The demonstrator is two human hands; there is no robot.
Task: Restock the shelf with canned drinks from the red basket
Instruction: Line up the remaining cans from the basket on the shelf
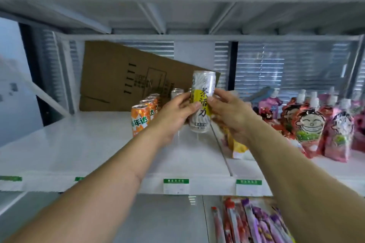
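Both hands hold one tall white-and-yellow can (201, 102) upright just above the middle of the white shelf (79, 144). The left hand (175, 112) wraps its fingers round the can's left side; the right hand (229, 112) pinches its right side. A row of orange cans (140, 119) stands just left, running toward the back edge.

Both your bare forearms reach forward and up, converging toward the middle. Your left hand (175, 113) curls its fingers and thumb round a tall can (201, 102) from the left, while your right hand (229, 114) pinches it from the right, thumb in front.
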